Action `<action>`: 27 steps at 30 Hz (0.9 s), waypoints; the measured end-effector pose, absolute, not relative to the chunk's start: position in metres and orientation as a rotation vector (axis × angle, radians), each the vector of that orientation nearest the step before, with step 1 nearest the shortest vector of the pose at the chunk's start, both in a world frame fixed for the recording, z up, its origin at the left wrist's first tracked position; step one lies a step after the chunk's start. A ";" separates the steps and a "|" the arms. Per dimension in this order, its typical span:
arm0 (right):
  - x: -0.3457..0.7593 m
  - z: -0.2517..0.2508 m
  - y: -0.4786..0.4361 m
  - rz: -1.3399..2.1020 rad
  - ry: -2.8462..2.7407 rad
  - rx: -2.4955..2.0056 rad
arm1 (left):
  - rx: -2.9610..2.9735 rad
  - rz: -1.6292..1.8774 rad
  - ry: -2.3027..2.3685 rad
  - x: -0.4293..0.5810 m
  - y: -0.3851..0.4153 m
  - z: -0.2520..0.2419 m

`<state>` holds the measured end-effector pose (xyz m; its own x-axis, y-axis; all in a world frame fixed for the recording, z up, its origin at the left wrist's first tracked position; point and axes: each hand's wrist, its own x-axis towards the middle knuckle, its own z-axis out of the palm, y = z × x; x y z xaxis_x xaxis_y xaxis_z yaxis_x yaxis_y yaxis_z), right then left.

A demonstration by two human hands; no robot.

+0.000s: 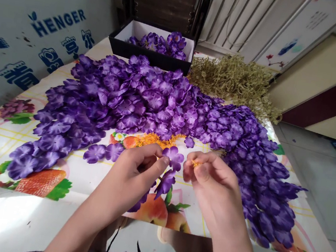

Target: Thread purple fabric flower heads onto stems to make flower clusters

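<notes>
My left hand [136, 171] is closed, pinching a purple fabric flower [174, 156] between thumb and forefinger; more purple petals [166, 182] hang below it from the same hand. My right hand [210, 180] is closed in a pinch on a small orange flower centre [195, 163], just right of the purple flower and nearly touching it. Both hands hover over the near middle of a fruit-printed cloth [84, 176]. A big heap of purple flowers [146, 101] arcs around the hands, and a strip of orange centres [156, 140] lies just beyond them.
A black box [153, 56] with white lining holds more purple flowers at the far end. A pile of dry yellow-green sprigs [237, 81] lies to its right. A printed board [26, 37] leans along the left. Tiled floor [316, 165] is at the right.
</notes>
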<state>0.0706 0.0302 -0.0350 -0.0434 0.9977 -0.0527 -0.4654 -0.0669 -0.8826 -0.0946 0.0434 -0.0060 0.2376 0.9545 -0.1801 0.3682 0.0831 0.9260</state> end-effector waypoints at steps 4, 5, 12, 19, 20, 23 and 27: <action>0.070 -0.038 0.030 1.488 -0.884 -0.924 | 1.560 0.684 1.309 -0.091 0.040 -0.004; 0.069 -0.038 0.030 1.525 -0.877 -0.923 | 1.576 0.678 1.306 -0.091 0.040 -0.003; 0.069 -0.039 0.030 1.580 -0.880 -0.967 | 1.565 0.672 1.253 -0.092 0.035 -0.001; 0.066 -0.032 0.030 1.559 -0.965 -0.961 | 1.559 0.661 1.226 -0.095 0.034 -0.004; 0.066 -0.031 0.030 1.554 -1.000 -0.952 | 1.556 0.661 1.228 -0.095 0.035 -0.005; 0.065 -0.031 0.030 1.519 -1.079 -0.961 | 1.537 0.663 1.230 -0.097 0.035 -0.006; 0.064 -0.036 0.031 1.495 -1.082 -1.019 | 1.506 0.670 1.218 -0.099 0.035 -0.006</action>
<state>0.0643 0.0315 -0.0363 -0.1581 0.9844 -0.0772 -0.2344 -0.1134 -0.9655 -0.0990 0.0353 -0.0064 0.3281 0.9280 -0.1766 0.3477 0.0552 0.9360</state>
